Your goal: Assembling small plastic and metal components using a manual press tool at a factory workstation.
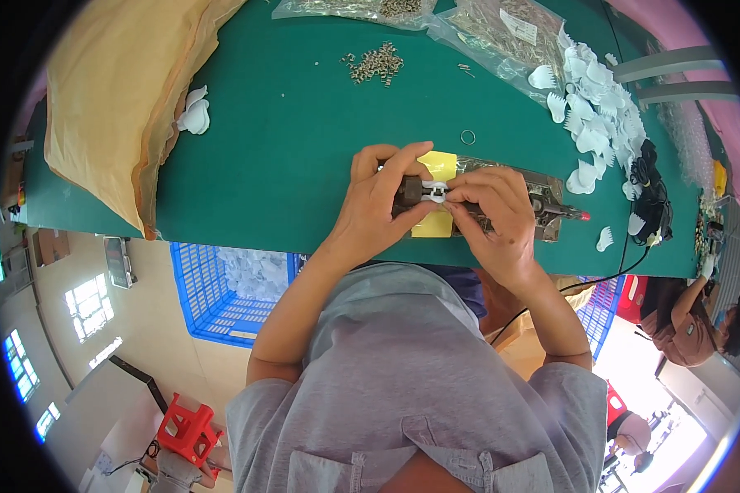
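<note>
Over a yellow sheet [441, 227], both hands meet at one small assembly. My left hand [378, 197] is closed around a dark brown, rounded piece [408, 194]. A small white plastic part [436, 191] with a dark middle sits against its right end. My right hand [497, 209] has its thumb and fingertips pinched at the right side of that white part. Whatever lies between those fingertips is too small to make out. Beneath and right of the right hand is a dark, shiny tray-like base [551, 232], with a red-tipped tool [563, 211] lying across it.
Small metal clips [376, 64] lie heaped at the back, near a thin ring [468, 137]. White comb-edged pieces [592, 115] are piled right, beside black cable [649, 193]. Plastic bags [501, 37] lie behind. A brown paper sack [115, 115] and blue crate [210, 316] are left; co-workers sit right.
</note>
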Available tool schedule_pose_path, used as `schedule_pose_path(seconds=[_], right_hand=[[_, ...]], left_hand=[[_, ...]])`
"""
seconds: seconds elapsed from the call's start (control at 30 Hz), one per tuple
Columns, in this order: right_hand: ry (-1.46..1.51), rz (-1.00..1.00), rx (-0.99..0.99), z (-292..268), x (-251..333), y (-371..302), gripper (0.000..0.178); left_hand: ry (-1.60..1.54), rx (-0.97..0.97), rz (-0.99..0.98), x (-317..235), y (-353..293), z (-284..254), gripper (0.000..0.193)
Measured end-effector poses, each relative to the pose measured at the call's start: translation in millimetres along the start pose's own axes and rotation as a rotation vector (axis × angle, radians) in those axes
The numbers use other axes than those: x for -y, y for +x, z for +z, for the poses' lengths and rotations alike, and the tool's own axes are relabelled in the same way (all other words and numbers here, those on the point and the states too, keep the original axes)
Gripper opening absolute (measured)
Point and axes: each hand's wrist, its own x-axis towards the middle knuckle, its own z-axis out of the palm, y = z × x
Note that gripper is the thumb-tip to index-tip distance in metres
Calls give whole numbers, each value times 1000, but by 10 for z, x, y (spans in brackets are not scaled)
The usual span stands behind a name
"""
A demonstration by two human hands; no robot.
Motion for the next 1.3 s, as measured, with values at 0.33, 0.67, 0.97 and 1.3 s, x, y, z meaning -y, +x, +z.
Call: schedule_pose_path(seconds=[0.33,0.67,0.97,1.3], right_hand=[[158,230,181,-184,-176,555,14],[-101,82,303,687,-697,1409,14],[-48,286,353,761,-671,1468,16],[534,555,526,91,-651,1296,18]], left_hand=[[11,2,1,11,-2,-3,81],[6,-2,39,11,2,-8,73],[-49,41,22,27,-16,-36,74],[-46,17,-18,26,-32,-12,74]])
